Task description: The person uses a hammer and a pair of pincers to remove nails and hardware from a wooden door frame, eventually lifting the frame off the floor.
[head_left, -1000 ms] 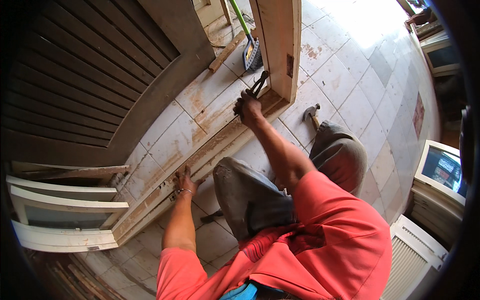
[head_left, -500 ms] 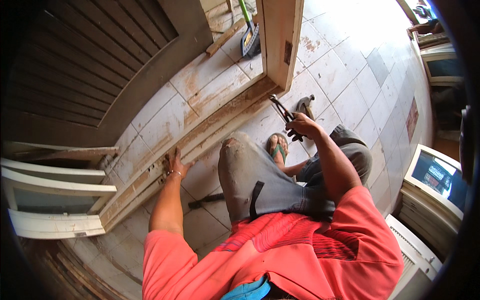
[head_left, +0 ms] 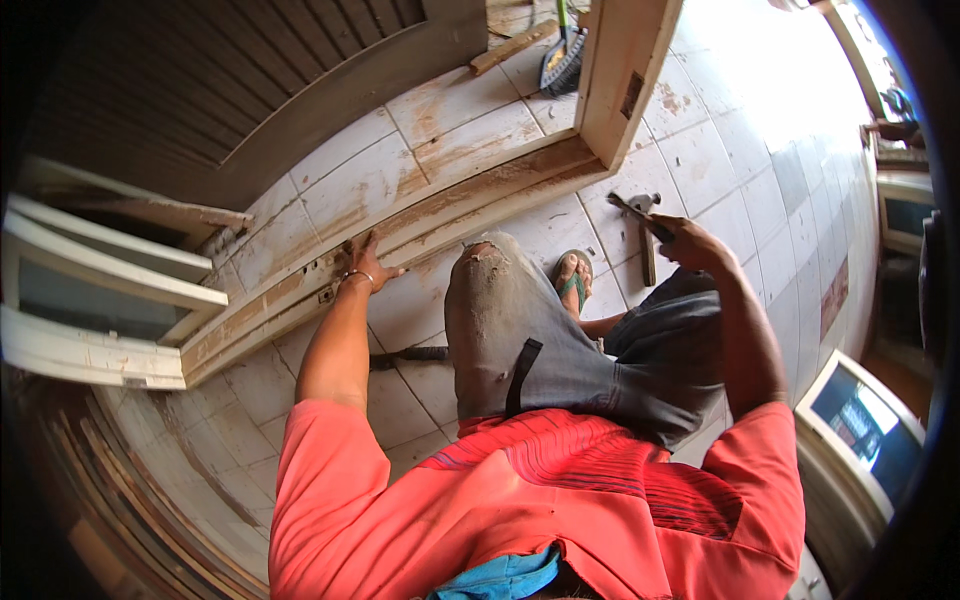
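My left hand rests with fingers spread on a pale, worn wooden door frame lying across the tiles. My right hand grips the dark handles of a pair of pincers, whose jaws point left toward the frame's corner without touching it. A hammer lies on the floor just beneath the pincers, its head partly overlapped by them. Between my left forearm and my knee, a dark, long tool lies on the tiles, too unclear to name.
Louvred dark door stands at the far left. White window sashes lean at the left, others at the right. A broom head and a wood offcut lie beyond the frame. Long strips lie at lower left.
My right hand has moved right with the pincers, away from the frame and over the hammer. The whole view has shifted a little. My left hand stays on the frame.
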Available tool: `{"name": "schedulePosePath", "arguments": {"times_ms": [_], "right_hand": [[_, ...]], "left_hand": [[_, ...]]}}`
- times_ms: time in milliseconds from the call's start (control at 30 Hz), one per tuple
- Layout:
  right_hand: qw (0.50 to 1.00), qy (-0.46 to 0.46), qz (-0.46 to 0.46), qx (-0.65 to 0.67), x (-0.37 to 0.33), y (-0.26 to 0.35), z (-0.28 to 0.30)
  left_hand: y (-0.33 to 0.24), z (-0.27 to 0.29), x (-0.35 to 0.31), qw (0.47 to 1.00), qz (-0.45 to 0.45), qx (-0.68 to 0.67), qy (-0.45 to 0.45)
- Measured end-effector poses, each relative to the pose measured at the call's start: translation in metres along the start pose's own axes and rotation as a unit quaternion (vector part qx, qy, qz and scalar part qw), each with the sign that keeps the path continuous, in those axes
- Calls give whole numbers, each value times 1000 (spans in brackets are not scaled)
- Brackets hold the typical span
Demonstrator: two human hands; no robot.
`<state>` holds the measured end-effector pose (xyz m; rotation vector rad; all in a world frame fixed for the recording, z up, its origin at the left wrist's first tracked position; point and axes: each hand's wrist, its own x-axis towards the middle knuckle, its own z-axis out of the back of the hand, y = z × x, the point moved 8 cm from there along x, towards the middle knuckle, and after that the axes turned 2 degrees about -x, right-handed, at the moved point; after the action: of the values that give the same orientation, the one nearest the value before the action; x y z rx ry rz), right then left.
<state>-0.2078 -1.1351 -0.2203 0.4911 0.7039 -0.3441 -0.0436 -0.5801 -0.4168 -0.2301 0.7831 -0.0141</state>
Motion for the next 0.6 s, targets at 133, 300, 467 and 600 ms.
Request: {"name": "schedulePosePath", "arguments": {"times_ms": [133,300,467,600], "right_hand": [[964,-106,210,-122,5,-15,44],[977,-168,74,111,29,-117,7],[941,-108,-94,307,43,-185,-110],[881,-100,-89,454,69,-154,-128]], "left_hand": [[7,-4,-7,997,-19,8,-75],[-21,18,-27,986,-57,-126,-95],[-117,105,-87,891,-251,-239,-295],[-174,143,-140,876,-316,-289,-223]]}}
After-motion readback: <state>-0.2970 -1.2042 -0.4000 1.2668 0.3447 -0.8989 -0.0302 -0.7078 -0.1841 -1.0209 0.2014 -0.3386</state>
